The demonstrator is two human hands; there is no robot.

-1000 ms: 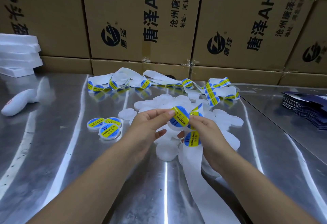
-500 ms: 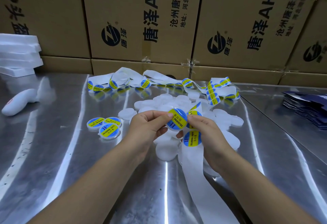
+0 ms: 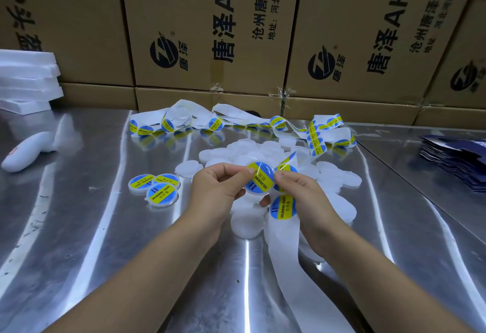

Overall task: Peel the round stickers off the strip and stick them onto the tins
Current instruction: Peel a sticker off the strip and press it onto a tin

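Flattening since a second ago, the sticker [image 3: 259,178] is sitting on the tin [image 3: 253,192] — left hand [image 3: 218,188] fingers pinching its 9 o'clock edge, right hand [image 3: 302,196] fingers pressing at 3 o'clock, holding the strip [image 3: 285,238].

Left hand [image 3: 218,188] and right hand [image 3: 302,193] in fingertip pinches.

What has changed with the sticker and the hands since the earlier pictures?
The sticker now lies flat on the tin that the left hand grips; a second ago it looked tilted and partly lifted. The right hand hardly moved: it touches the sticker's edge and still holds the strip. The three labelled tins and the pile of bare tins stayed.
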